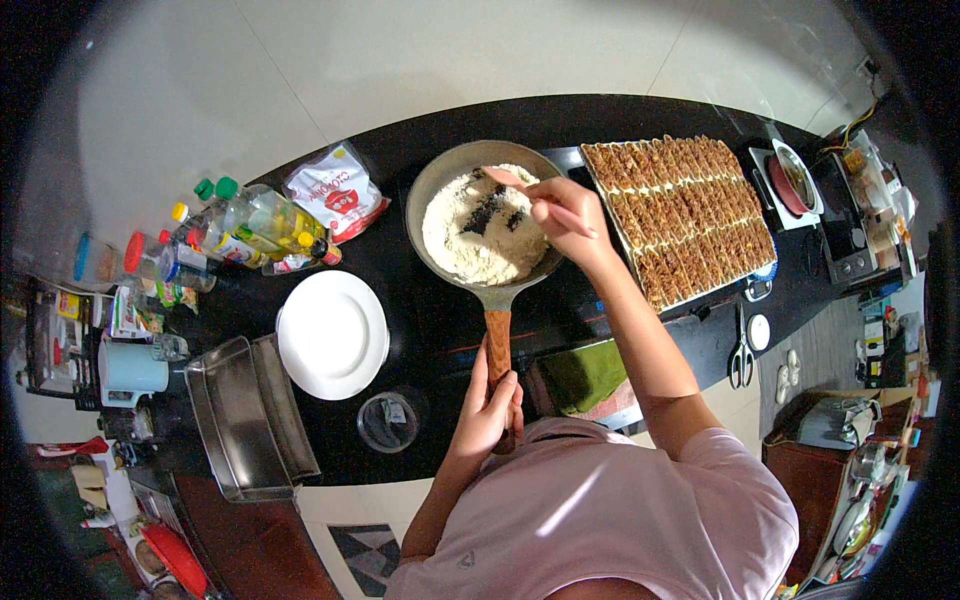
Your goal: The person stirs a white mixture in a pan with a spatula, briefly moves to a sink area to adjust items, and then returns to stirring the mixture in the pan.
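A grey frying pan (416,195) stands on the dark hob, its wooden handle (498,335) pointing toward me. My left hand (485,412) is closed round the lower end of that handle. Pale flour-like powder (462,258) covers the pan's bottom, with a patch of small black grains (484,213) near the middle. Over the pan's right side, my right hand (568,218) grips a pink spatula (505,178). The spatula's blade is at the powder's far edge, close to the black grains; whether it touches them I cannot tell.
A tray of brown nutty pieces (680,220) lies right of the pan. White plates (332,335), a glass (388,420) and metal loaf tins (240,420) stand left. Bottles (260,220) and a plastic bag (335,190) are farther back. Scissors (741,350) lie at right.
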Demonstrator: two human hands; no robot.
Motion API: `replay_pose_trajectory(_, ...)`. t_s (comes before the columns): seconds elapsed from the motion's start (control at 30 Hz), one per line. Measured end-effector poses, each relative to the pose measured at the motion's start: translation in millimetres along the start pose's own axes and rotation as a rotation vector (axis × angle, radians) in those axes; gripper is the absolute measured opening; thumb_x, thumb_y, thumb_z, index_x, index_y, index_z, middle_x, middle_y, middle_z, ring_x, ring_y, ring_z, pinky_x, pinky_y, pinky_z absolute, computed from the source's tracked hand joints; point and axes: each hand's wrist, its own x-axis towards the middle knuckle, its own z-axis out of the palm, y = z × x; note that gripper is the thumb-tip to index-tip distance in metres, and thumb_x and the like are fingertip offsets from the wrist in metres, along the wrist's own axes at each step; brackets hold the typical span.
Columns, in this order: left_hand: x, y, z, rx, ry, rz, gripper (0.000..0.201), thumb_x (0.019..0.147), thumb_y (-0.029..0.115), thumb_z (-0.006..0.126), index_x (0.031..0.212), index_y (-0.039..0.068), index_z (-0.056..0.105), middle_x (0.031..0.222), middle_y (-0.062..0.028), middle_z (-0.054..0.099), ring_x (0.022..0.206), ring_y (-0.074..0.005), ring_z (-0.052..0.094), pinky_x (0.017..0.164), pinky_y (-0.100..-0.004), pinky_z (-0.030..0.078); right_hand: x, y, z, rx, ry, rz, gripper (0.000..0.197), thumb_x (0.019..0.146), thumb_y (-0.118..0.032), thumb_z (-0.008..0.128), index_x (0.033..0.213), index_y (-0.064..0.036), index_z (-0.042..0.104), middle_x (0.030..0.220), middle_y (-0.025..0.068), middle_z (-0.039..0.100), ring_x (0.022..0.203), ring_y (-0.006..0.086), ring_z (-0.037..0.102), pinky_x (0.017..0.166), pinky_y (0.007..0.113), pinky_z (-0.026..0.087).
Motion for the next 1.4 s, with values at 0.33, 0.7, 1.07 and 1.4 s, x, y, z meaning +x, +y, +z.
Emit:
replay_pose_trajectory(0.33,0.5,-5.2,-3.3,-0.014,-0.010,0.006,0.064,0.097,0.014,0.044,0.148,0.023,0.007,0.072,-0.0045,0.048,0.045,-0.0120,0.047,0.041,-0.0241,0.039,-34.3,-37.1,-11.8,0.290,-0.298,0.038,0.011,0.074,-0.003,0.056,0.081,0.0034,0.062,0.080,0.0130,0.066,0.075,0.0212,0.066,0.070,0.031,0.052)
replay_pose_trajectory(0.7,-1.3,3.0,1.5,-0.035,-0.006,-0.022,0.064,0.097,0.013,0.044,0.148,0.023,0.007,0.072,-0.0042,0.047,0.046,-0.0116,0.046,0.041,-0.0251,0.040,-22.0,22.1,-45.0,0.658,-0.028,0.663,0.033,0.095,-0.028,0.048,0.103,0.0023,0.057,0.082,0.0160,0.066,0.069,0.0222,0.067,0.062,0.030,0.056)
replay_pose_trajectory(1.07,-2.2,3.7,1.1,-0.034,0.006,-0.034,0.062,0.097,0.013,0.042,0.148,0.023,0.008,0.071,-0.0042,0.048,0.044,-0.0120,0.045,0.041,-0.0255,0.040,-24.6,-10.2,-8.5,0.677,-0.124,0.578,0.041,0.094,-0.036,0.052,0.085,0.0034,0.058,0.080,0.0161,0.066,0.066,0.0226,0.067,0.062,0.030,0.056)
replay_pose_trajectory(1.4,-4.3,8.7,3.8,-0.052,0.006,-0.046,0.062,0.097,0.014,0.043,0.148,0.022,0.008,0.072,-0.0036,0.048,0.046,-0.0107,0.044,0.043,-0.0244,0.039,-8.5,14.2,-49.6,0.600,0.203,0.545,0.041,0.094,-0.032,0.053,0.079,0.0054,0.060,0.076,0.0141,0.065,0.067,0.0198,0.066,0.063,0.027,0.054)
